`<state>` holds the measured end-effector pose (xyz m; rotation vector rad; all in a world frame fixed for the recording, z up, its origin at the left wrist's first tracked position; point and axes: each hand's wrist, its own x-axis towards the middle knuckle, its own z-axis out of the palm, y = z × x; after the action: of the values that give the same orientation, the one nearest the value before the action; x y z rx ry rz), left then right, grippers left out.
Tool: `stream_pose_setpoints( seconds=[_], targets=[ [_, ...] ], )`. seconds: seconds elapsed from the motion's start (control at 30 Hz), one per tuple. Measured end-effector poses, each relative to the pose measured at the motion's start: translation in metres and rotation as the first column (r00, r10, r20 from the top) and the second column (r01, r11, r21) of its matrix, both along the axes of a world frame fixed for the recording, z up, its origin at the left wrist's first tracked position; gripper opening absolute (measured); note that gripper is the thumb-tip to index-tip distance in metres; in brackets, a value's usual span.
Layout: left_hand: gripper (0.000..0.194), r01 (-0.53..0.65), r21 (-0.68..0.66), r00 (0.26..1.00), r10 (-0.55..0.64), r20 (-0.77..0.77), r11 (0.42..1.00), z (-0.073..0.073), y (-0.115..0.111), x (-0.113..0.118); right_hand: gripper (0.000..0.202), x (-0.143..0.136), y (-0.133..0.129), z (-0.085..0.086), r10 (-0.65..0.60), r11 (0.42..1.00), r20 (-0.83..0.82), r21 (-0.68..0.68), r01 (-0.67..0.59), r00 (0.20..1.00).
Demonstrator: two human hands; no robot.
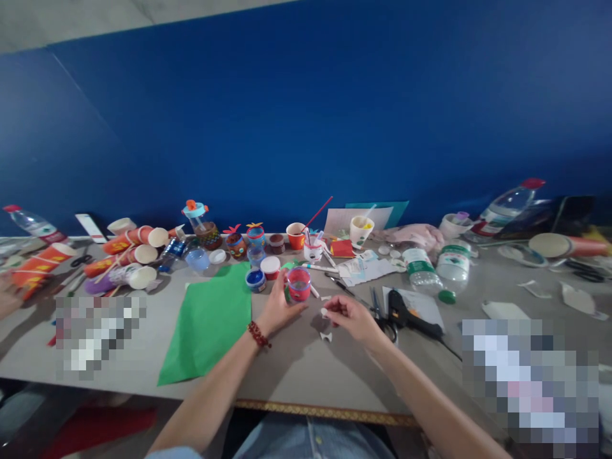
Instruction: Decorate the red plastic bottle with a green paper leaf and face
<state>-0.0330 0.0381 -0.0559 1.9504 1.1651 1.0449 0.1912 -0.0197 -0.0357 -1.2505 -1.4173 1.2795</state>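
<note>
My left hand [278,308] is wrapped round a small clear cup painted red [299,290], its open top tilted toward me. Between the thumb and fingertips of my right hand [351,315] is a small white piece [324,313], perhaps paper, just right of the cup. A white cut scrap [326,336] lies on the table below that hand. Beyond the left hand stand an open jar of blue paint [255,280] and a white-lidded red jar [271,268]. Dark-handled scissors [377,305] lie right of my right hand.
A green sheet [210,325] lies left of my left forearm. A black glue gun [411,315] with its cord rests on the right, near cut plastic bottles [421,269]. Paper cups [295,237] and painted pots line the blue wall. Another person's hand [8,296] is at far left.
</note>
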Motion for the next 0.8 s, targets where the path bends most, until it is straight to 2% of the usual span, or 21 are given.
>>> stream_pose_setpoints(
  seconds=[0.07, 0.13, 0.2, 0.23, 0.3, 0.37, 0.4, 0.47, 0.53, 0.67, 0.8],
  targets=[
    [0.097, -0.002, 0.025, 1.000, 0.002, -0.016, 1.000, 0.012, -0.011, -0.005, 0.030, -0.001, 0.000, 0.002, -0.028, 0.999, -0.051, -0.035, 0.026, 0.998],
    [0.083, -0.054, 0.080, 0.996, 0.059, -0.061, 0.995, 0.031, -0.028, -0.009, 0.028, -0.001, -0.003, 0.005, -0.038, 0.999, -0.022, -0.012, 0.038, 0.999],
    [0.059, -0.094, 0.119, 0.990, 0.105, -0.090, 0.988, 0.050, -0.047, -0.011, 0.020, -0.003, -0.009, 0.010, -0.055, 0.995, 0.074, 0.084, 0.049, 0.996],
    [0.044, -0.084, 0.099, 0.991, 0.094, -0.094, 0.992, 0.058, -0.056, -0.010, 0.016, -0.004, -0.013, 0.014, -0.075, 0.986, 0.137, 0.156, 0.053, 0.988],
    [0.023, -0.005, -0.055, 0.998, 0.002, -0.057, 0.998, 0.069, -0.070, -0.002, 0.009, -0.008, -0.021, 0.022, -0.147, 0.938, 0.262, 0.344, 0.050, 0.954],
    [0.020, 0.100, -0.216, 0.993, -0.084, 0.082, 0.971, 0.071, -0.077, 0.010, 0.009, -0.013, -0.030, 0.030, -0.233, 0.834, 0.346, 0.551, 0.004, 0.909],
    [0.020, 0.125, -0.253, 0.980, -0.080, 0.181, 0.959, 0.069, -0.079, 0.016, 0.011, -0.015, -0.034, 0.032, -0.264, 0.772, 0.373, 0.635, -0.037, 0.889],
    [0.019, 0.150, -0.291, 0.938, -0.043, 0.344, 0.945, 0.064, -0.080, 0.027, 0.014, -0.018, -0.040, 0.034, -0.324, 0.656, 0.409, 0.747, -0.109, 0.853],
    [0.018, 0.173, -0.316, 0.890, -0.011, 0.456, 0.933, 0.059, -0.080, 0.034, 0.017, -0.019, -0.044, 0.033, -0.383, 0.575, 0.430, 0.804, -0.154, 0.817],
    [0.019, 0.238, -0.372, 0.830, 0.011, 0.558, 0.897, 0.059, -0.080, 0.038, 0.020, -0.015, -0.048, 0.028, -0.468, 0.485, 0.456, 0.849, -0.211, 0.757],
    [0.020, 0.258, -0.397, 0.808, 0.029, 0.589, 0.881, 0.062, -0.081, 0.040, 0.024, -0.013, -0.049, 0.026, -0.477, 0.474, 0.466, 0.850, -0.229, 0.745]
  ],
)
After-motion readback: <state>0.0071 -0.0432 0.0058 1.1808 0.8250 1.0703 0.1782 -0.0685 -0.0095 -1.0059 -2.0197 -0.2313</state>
